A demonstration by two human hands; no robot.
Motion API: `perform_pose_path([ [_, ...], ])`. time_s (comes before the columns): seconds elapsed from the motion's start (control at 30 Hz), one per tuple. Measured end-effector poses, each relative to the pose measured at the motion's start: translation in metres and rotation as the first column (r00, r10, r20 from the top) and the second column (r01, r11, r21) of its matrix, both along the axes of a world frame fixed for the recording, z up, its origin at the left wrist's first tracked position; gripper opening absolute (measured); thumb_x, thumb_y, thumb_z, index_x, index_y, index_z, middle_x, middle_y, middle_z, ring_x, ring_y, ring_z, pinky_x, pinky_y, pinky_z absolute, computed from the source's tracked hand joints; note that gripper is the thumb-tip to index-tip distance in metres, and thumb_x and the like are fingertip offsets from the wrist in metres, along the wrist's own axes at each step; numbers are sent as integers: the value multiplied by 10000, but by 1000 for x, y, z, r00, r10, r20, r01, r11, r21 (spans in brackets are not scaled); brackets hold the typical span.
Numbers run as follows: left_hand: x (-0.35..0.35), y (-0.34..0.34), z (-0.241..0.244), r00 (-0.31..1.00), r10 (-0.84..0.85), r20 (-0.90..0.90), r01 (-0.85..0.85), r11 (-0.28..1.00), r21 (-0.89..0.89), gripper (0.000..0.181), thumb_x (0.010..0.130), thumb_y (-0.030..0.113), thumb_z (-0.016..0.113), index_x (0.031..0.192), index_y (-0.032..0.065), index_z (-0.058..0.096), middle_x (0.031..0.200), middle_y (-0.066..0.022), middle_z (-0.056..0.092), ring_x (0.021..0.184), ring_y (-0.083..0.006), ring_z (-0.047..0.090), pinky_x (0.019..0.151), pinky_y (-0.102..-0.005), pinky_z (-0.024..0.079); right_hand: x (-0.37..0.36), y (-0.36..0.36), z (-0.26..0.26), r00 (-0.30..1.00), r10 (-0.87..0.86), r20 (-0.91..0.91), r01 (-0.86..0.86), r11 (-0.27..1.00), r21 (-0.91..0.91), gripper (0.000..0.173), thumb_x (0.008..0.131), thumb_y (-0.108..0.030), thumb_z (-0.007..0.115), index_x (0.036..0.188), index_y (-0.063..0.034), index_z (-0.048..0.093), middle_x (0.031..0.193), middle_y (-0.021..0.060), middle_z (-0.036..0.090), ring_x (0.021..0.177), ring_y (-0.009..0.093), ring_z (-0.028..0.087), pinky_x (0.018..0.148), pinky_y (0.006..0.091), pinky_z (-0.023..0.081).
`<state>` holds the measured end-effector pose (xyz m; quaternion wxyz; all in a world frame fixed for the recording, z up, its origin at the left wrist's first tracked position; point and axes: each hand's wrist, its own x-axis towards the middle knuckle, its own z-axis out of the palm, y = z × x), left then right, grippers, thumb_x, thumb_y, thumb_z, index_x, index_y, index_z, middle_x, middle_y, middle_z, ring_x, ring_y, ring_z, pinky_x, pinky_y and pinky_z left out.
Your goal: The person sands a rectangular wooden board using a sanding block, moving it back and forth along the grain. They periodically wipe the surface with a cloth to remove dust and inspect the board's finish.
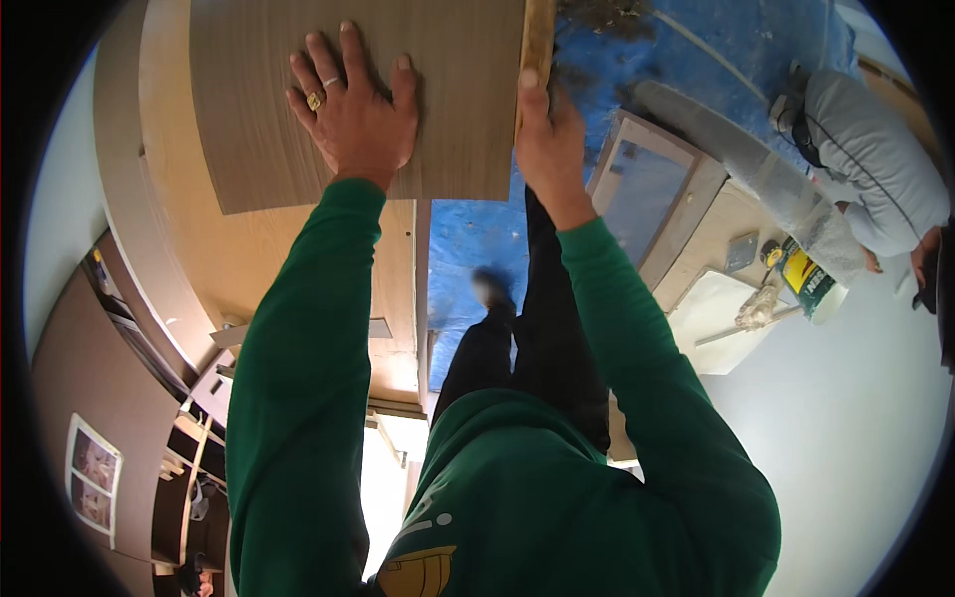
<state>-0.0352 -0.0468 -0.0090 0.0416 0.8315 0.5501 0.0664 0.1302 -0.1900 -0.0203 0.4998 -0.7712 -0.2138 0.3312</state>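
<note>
My left hand (354, 112) lies flat, fingers spread, on a brown wood-grain panel (462, 97). It wears two rings. Along the panel's right edge runs a narrow wooden strip (537, 37), and my right hand (552, 145) grips it with the thumb on top; the curled fingers are partly hidden. The panel reaches past the top of the view. Beneath its near end is a light wood board surface (313, 246), which the panel overhangs on the right.
Blue sheeting (462, 231) covers the floor. To the right are a framed pane (649, 179), a long wrapped roll (716, 142), a green and yellow container (806, 276) and a white board (709, 321). A crouching person (873, 142) is at far right. Shelving (190, 485) stands lower left.
</note>
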Motion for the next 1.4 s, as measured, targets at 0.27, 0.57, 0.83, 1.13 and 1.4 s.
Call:
perform_pose_path([
  [0.27, 7, -5, 14, 997, 48, -65, -46, 998, 37, 822, 1091, 539, 494, 1753, 83, 325, 1826, -233, 256, 1700, -441, 172, 1380, -599, 89, 17, 31, -5, 999, 20, 47, -20, 1000, -12, 769, 1100, -672, 559, 970, 81, 647, 738, 176, 636, 693, 265, 611, 663, 441, 502],
  [0.57, 2, -12, 21, 998, 62, -5, -62, 996, 67, 774, 1105, 507, 463, 1722, 48, 374, 1799, -257, 298, 1683, -448, 225, 1373, -602, 132, -31, -35, 5, 994, 82, -66, -84, 996, -24, 790, 1105, -721, 484, 1059, 48, 659, 784, 106, 660, 598, 182, 605, 553, 331, 469],
  [0.83, 1, -15, 19, 998, 69, -7, -68, 996, 53, 781, 1119, 517, 430, 1736, 45, 346, 1808, -244, 284, 1692, -439, 205, 1382, -594, 124, -64, -74, 18, 959, 43, -281, -45, 999, 2, 740, 1109, -708, 496, 1083, 19, 627, 798, 98, 660, 567, 187, 650, 485, 318, 476],
  [1.13, -1, -15, 17, 997, 69, 24, -71, 995, 67, 774, 1122, 513, 425, 1739, 53, 345, 1813, -232, 280, 1693, -434, 206, 1383, -591, 128, -86, -110, 23, 941, -16, -339, 0, 999, -48, 727, 1107, -695, 530, 1165, 27, 596, 799, 99, 641, 559, 188, 625, 490, 318, 478],
  [1.4, -3, -13, 20, 997, 71, -7, -71, 995, 66, 777, 1117, 514, 434, 1737, 53, 353, 1813, -235, 281, 1695, -433, 197, 1381, -595, 126, -96, -119, 28, 933, 7, -359, -38, 996, -80, 717, 1120, -677, 517, 1191, 32, 597, 814, 97, 645, 583, 182, 616, 516, 319, 485],
])
